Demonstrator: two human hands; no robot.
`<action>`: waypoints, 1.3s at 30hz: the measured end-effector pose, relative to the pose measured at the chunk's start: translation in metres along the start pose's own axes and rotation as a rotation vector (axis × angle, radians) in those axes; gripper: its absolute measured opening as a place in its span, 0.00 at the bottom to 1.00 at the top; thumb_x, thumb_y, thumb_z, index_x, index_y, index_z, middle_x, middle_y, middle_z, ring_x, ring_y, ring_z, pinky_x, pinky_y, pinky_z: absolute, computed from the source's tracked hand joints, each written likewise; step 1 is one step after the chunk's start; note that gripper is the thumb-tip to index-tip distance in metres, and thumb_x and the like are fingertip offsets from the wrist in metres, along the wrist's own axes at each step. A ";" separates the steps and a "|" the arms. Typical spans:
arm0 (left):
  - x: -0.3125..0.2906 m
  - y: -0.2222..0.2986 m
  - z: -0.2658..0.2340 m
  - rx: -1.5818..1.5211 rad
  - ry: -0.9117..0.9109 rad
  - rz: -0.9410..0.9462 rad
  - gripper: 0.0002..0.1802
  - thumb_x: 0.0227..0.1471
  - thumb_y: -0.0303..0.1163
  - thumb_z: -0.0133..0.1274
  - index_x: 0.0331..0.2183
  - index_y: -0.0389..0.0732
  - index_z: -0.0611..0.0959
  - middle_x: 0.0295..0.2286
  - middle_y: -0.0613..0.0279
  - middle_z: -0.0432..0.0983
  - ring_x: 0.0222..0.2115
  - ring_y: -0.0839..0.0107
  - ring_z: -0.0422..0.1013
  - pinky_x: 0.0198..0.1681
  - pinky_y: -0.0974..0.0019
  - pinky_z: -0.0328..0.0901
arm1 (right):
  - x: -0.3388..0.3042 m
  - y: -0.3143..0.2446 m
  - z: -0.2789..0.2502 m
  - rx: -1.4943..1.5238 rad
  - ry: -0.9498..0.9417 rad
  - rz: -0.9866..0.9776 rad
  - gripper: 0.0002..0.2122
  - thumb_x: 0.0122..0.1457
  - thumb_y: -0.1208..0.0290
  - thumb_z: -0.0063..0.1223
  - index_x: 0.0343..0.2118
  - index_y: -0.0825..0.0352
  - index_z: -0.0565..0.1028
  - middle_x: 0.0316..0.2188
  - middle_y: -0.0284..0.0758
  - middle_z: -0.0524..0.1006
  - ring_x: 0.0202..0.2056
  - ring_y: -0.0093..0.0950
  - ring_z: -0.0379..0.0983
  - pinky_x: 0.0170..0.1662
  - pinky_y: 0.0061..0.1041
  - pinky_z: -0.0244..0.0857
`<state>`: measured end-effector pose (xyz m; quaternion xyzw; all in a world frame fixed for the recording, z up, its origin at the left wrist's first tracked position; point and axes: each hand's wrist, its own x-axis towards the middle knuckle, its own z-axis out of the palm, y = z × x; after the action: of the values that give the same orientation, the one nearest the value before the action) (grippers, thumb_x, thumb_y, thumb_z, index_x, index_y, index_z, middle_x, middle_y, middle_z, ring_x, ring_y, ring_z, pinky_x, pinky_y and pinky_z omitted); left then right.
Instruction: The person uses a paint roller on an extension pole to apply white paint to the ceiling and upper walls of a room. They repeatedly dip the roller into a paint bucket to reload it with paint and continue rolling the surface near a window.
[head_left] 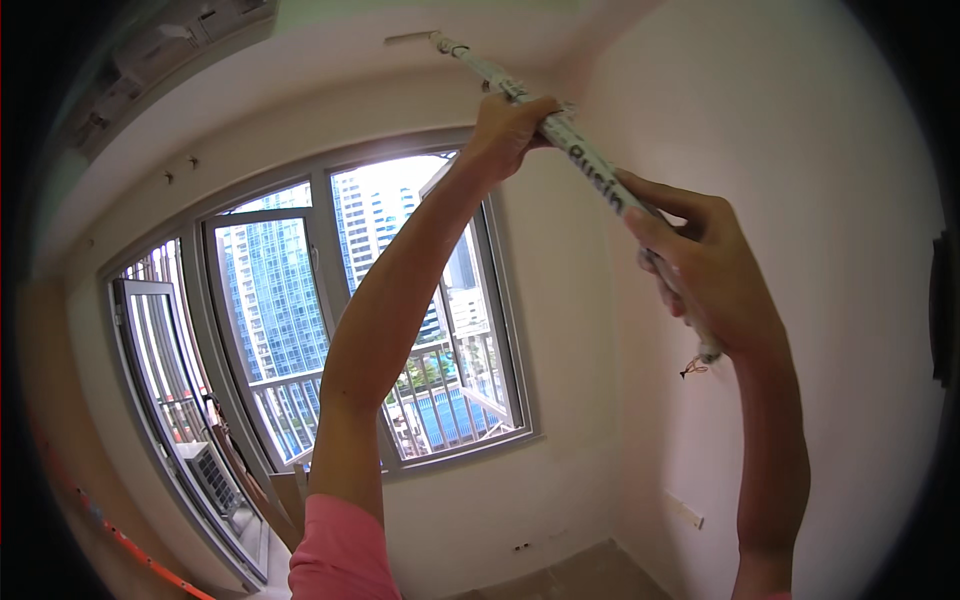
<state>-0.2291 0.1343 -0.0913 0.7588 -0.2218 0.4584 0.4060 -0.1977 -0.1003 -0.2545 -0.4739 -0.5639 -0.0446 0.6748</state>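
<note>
A long pale pole [590, 168], wrapped in a printed covering, slants up and to the left through both of my raised hands. On its far end is a paint roller [408, 39], which appears to be against the ceiling or very near it. My left hand [508, 128] is closed around the upper part of the pole. Lower down, my right hand [705, 255] grips the pole close to its near end, where a bit of string or wire [693, 367] dangles. The right thumb and fingers wrap the shaft.
Ahead is a grey-framed window [325, 240] with open panes and railings outside. A plain wall [800, 170] rises on the right. An air-conditioner unit [212, 478] stands beyond the left panes. An orange strip [140, 555] runs along the lower left, and a wall socket [684, 510] sits low.
</note>
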 end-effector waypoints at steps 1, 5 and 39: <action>-0.004 0.010 0.016 -0.037 -0.008 0.026 0.15 0.47 0.23 0.56 0.33 0.19 0.74 0.28 0.45 0.77 0.25 0.58 0.78 0.29 0.63 0.78 | -0.011 -0.008 -0.010 -0.007 0.014 0.010 0.20 0.60 0.69 0.49 0.55 0.67 0.70 0.17 0.27 0.65 0.13 0.16 0.59 0.18 0.20 0.58; -0.026 0.049 0.076 0.084 -0.012 0.022 0.15 0.52 0.29 0.55 0.35 0.24 0.75 0.30 0.49 0.77 0.30 0.63 0.78 0.35 0.67 0.76 | -0.052 -0.035 -0.049 0.004 0.040 0.030 0.20 0.60 0.69 0.49 0.55 0.65 0.71 0.16 0.26 0.65 0.11 0.15 0.57 0.16 0.18 0.56; -0.494 -0.002 0.543 -0.805 0.420 -1.185 0.15 0.55 0.32 0.53 0.20 0.44 0.68 0.16 0.69 0.58 0.20 0.76 0.57 0.30 0.69 0.59 | -0.759 0.057 -0.290 -0.942 0.158 1.099 0.16 0.49 0.65 0.61 0.41 0.61 0.78 0.34 0.41 0.75 0.39 0.42 0.73 0.45 0.41 0.64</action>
<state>-0.1854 -0.3271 -0.6611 0.4404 0.1562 0.1815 0.8653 -0.2281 -0.6292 -0.8734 -0.9243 -0.1149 0.0284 0.3629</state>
